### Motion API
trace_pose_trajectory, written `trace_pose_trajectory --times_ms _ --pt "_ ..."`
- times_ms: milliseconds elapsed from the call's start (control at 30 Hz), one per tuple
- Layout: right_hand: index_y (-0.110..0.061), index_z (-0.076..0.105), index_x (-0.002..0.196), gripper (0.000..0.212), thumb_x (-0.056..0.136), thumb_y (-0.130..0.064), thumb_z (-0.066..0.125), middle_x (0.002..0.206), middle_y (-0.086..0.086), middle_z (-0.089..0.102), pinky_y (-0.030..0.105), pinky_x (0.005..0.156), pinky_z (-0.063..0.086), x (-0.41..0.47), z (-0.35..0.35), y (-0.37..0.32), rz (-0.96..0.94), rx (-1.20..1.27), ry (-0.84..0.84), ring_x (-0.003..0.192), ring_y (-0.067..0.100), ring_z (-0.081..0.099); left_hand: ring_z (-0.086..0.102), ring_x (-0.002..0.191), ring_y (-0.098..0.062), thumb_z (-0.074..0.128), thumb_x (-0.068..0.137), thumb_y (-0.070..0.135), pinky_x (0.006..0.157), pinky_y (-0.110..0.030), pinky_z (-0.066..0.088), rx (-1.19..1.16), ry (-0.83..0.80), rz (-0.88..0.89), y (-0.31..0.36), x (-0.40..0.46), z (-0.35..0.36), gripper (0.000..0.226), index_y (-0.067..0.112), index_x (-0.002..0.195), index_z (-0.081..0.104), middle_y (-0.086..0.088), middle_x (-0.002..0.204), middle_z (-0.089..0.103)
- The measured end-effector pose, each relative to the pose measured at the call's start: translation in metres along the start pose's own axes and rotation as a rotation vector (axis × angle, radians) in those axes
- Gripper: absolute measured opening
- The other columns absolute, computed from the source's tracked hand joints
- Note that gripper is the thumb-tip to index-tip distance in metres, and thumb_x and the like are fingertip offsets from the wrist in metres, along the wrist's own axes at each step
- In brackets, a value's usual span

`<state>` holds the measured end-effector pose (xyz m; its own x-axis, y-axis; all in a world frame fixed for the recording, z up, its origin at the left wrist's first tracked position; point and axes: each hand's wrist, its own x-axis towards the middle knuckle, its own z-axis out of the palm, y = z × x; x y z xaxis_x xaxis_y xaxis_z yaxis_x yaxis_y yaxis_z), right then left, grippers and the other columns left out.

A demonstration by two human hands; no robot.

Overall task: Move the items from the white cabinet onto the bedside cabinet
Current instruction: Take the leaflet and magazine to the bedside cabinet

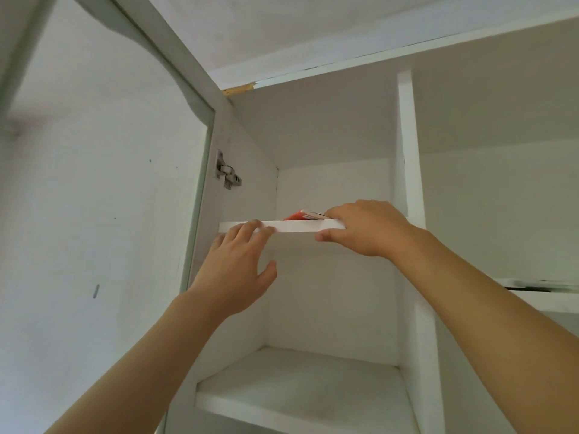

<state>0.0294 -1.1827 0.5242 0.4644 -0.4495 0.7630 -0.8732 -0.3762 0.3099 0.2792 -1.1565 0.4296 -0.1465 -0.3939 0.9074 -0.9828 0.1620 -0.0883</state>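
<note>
The right hand point(363, 227) is reaching over the upper shelf point(294, 226) of the white cabinet point(407, 145), its fingers hidden — grip on the red item point(297, 215) can't be told. The left hand point(238, 270) is resting spread fingers on the shelf edge — the transfer is looking barely begun.

White cabinet point(313, 189): plain white throughout, shelves point(291, 226) included; a bare tan chip showed at its top front edge. Door hinge point(227, 173): silver metal. Flat item point(302, 215) at upper shelf's front edge: red-orange with white.

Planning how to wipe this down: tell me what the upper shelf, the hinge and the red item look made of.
Upper shelf: probably painted wood or board, matte white, thick square edge. Hinge: bare metal, silvery and shiny. Red item: seemingly a printed card box or packet, mostly hidden behind the shelf edge.
</note>
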Motion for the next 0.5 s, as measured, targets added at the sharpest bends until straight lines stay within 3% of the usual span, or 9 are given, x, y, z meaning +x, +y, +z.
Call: trace_pose_trajectory --times_ms 167,367,500 --pt "-0.037 0.070 0.100 0.035 0.090 -0.068 0.059 0.075 -0.011 0.060 0.032 0.058 0.033 -0.002 0.000 0.000 0.009 0.069 0.048 0.069 0.007 0.053 0.029 0.148 -0.021 0.047 0.100 0.049 0.120 -0.045 0.029 0.006 -0.016 -0.011 0.003 -0.004 -0.006 0.061 0.029 0.155 0.032 0.003 0.163 0.031" --pt "-0.037 0.079 0.097 0.035 0.073 -0.062 0.080 0.077 -0.011 0.068 0.028 0.060 0.036 -0.007 0.007 -0.002 0.079 0.260 0.227 0.072 0.013 0.060 0.035 0.143 -0.020 0.046 0.098 0.051 0.117 -0.043 0.032 -0.006 -0.001 -0.006 0.004 -0.007 -0.023 0.060 0.030 0.154 0.036 0.004 0.158 0.038" --pt "-0.036 0.076 0.098 0.041 0.068 -0.063 0.084 0.082 -0.012 0.068 0.031 0.066 0.049 -0.011 0.004 -0.002 0.095 0.305 0.166 0.076 0.012 0.062 0.036 0.143 -0.019 0.049 0.099 0.049 0.119 -0.042 0.032 -0.023 0.010 -0.002 0.001 -0.009 -0.038 0.058 0.031 0.153 0.039 0.005 0.157 0.039"
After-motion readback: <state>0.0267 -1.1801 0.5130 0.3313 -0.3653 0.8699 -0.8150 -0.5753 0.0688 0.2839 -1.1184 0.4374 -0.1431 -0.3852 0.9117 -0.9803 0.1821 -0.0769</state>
